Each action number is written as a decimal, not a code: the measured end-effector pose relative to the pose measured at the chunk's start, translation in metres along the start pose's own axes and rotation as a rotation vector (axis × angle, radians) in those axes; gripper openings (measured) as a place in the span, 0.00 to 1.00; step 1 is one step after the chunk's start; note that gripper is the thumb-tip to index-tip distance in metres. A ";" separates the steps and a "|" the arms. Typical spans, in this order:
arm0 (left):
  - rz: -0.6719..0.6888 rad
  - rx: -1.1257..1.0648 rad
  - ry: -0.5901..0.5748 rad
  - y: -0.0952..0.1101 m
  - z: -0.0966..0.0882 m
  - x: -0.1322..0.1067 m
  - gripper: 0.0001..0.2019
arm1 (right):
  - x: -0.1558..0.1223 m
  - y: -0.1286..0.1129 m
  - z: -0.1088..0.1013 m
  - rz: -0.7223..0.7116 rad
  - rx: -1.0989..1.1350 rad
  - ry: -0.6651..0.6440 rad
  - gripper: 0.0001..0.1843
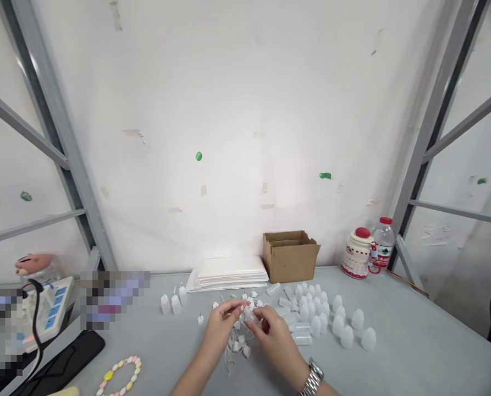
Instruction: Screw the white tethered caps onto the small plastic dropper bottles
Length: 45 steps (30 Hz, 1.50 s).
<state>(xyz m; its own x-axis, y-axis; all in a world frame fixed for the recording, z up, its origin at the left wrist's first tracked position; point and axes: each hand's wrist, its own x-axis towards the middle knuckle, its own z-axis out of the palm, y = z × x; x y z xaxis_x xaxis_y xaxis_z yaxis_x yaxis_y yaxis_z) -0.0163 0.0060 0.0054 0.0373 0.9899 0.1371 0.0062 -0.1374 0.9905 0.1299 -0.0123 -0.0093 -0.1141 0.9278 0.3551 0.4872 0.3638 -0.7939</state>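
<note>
In front of me, both hands meet over a small translucent plastic tube [251, 316]. My right hand [272, 325] is closed around its body with fingers and thumb. My left hand [224, 322] pinches at its upper left end; whatever lies between those fingertips is too small to make out. Under and behind the hands are loose white parts [242, 344], some with thin cords or stems. Right of them lie clear tubes [302, 334], and several frosted, bumpy domed pieces [346, 336] stand there. To the left, 3 white bottle-shaped pieces [176, 304] with thin tips stand upright.
A cardboard box [293, 264] and stacked white sheets [231, 274] stand by the wall. A lidded jar [357, 256] and plastic bottle [383, 239] are at back right. On the left are a power strip [55, 308], black phone [70, 363] and bead bracelet [136, 369].
</note>
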 end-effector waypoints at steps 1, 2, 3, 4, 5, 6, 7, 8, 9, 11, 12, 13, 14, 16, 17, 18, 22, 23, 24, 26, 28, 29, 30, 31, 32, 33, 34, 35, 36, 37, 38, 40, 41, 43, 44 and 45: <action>-0.003 0.005 -0.005 0.002 0.000 -0.001 0.14 | 0.000 0.000 -0.001 -0.006 0.011 -0.001 0.07; -0.006 0.010 -0.009 0.004 0.000 -0.001 0.15 | 0.000 0.000 -0.001 -0.013 0.024 -0.005 0.08; -0.010 0.013 -0.014 0.006 0.000 -0.003 0.15 | 0.000 -0.001 -0.002 -0.021 0.039 -0.011 0.08; -0.014 0.014 -0.019 0.008 0.000 -0.004 0.14 | 0.000 -0.001 -0.002 -0.027 0.052 -0.016 0.09; -0.018 0.013 -0.025 0.010 0.000 -0.006 0.14 | 0.000 -0.002 -0.003 -0.032 0.062 -0.019 0.09; -0.021 0.008 -0.035 0.012 0.000 -0.007 0.13 | 0.001 -0.002 -0.003 -0.033 0.070 -0.019 0.09; -0.022 0.002 -0.047 0.013 0.000 -0.009 0.13 | 0.001 -0.003 -0.004 -0.030 0.076 -0.021 0.09; -0.020 -0.005 -0.059 0.013 0.000 -0.010 0.12 | 0.001 -0.003 -0.004 -0.024 0.083 -0.025 0.09; -0.013 -0.014 -0.070 0.013 -0.001 -0.011 0.12 | 0.002 -0.004 -0.004 -0.017 0.090 -0.033 0.09; 0.000 -0.041 -0.092 0.013 -0.002 -0.013 0.11 | 0.002 -0.006 -0.005 -0.010 0.109 -0.052 0.09; 0.002 -0.059 -0.099 0.014 -0.003 -0.013 0.11 | 0.001 -0.006 -0.005 -0.013 0.117 -0.056 0.09; 0.002 -0.077 -0.104 0.014 -0.003 -0.013 0.11 | 0.001 -0.007 -0.005 -0.020 0.122 -0.052 0.09; -0.001 -0.088 -0.106 0.015 -0.003 -0.014 0.12 | 0.001 -0.007 -0.006 -0.030 0.125 -0.041 0.09; -0.009 -0.077 -0.097 0.016 -0.002 -0.013 0.13 | 0.000 -0.007 -0.006 -0.055 0.123 -0.012 0.09; -0.012 -0.064 -0.081 0.015 -0.001 -0.011 0.14 | -0.001 -0.007 -0.006 -0.068 0.120 0.002 0.08; -0.013 -0.054 -0.059 0.014 0.000 -0.010 0.16 | -0.001 -0.007 -0.006 -0.080 0.117 0.016 0.08; 0.022 -0.055 0.086 0.001 0.003 -0.002 0.20 | -0.003 -0.005 -0.005 -0.107 0.105 0.043 0.07; 0.026 -0.049 0.103 -0.002 0.003 0.000 0.20 | -0.003 -0.005 -0.004 -0.109 0.102 0.045 0.07; 0.028 -0.038 0.112 -0.004 0.003 0.001 0.20 | -0.003 -0.004 -0.004 -0.110 0.098 0.045 0.07; 0.020 -0.010 0.106 -0.006 0.003 0.002 0.19 | -0.003 -0.003 -0.003 -0.103 0.088 0.049 0.07; 0.008 0.026 0.100 -0.004 0.002 0.001 0.19 | -0.002 -0.002 -0.004 -0.088 0.078 0.065 0.07; 0.000 0.047 0.099 -0.003 0.001 0.000 0.18 | -0.001 -0.002 -0.004 -0.080 0.074 0.080 0.07; -0.009 0.062 0.101 -0.002 0.000 0.000 0.18 | 0.000 -0.002 -0.006 -0.074 0.072 0.100 0.07; -0.011 0.099 0.095 -0.002 -0.002 -0.002 0.16 | 0.001 -0.001 -0.007 -0.069 0.071 0.122 0.07; 0.001 0.172 0.083 -0.002 -0.003 -0.003 0.14 | 0.003 -0.001 -0.009 -0.064 0.071 0.142 0.07; 0.031 0.284 0.065 -0.003 -0.004 -0.004 0.11 | 0.005 -0.001 -0.010 -0.059 0.071 0.160 0.07; 0.072 0.423 0.040 -0.003 -0.005 -0.006 0.09 | 0.006 0.000 -0.011 -0.052 0.070 0.173 0.08; 0.120 0.570 0.009 -0.004 -0.006 -0.007 0.06 | 0.007 0.000 -0.012 -0.044 0.068 0.181 0.08; 0.166 0.704 -0.023 -0.005 -0.006 -0.008 0.06 | 0.008 0.001 -0.013 -0.037 0.066 0.183 0.08; 0.200 0.803 -0.051 -0.006 -0.007 -0.009 0.06 | 0.008 0.001 -0.013 -0.034 0.066 0.182 0.08; 0.218 0.855 -0.069 -0.006 -0.007 -0.010 0.07 | 0.008 0.001 -0.013 -0.032 0.066 0.181 0.08; 0.229 0.899 -0.086 -0.005 -0.009 -0.010 0.09 | 0.008 0.002 -0.012 -0.037 0.065 0.178 0.08; 0.227 0.911 -0.083 -0.004 -0.010 -0.010 0.10 | 0.008 0.002 -0.012 -0.040 0.062 0.176 0.08; 0.216 0.934 -0.075 -0.001 -0.013 -0.009 0.12 | 0.008 0.002 -0.012 -0.038 0.052 0.169 0.08; 0.211 0.946 -0.081 0.001 -0.015 -0.008 0.12 | 0.008 0.002 -0.012 -0.035 0.047 0.163 0.08; 0.208 0.957 -0.097 0.003 -0.017 -0.008 0.13 | 0.008 0.002 -0.013 -0.032 0.043 0.158 0.08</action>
<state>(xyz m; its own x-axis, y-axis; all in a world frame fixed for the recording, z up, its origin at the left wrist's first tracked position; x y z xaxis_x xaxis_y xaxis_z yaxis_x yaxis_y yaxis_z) -0.0337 -0.0018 0.0075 0.2109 0.9413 0.2635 0.7955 -0.3219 0.5134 0.1410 -0.0056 -0.0020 0.0105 0.8924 0.4512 0.4476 0.3993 -0.8001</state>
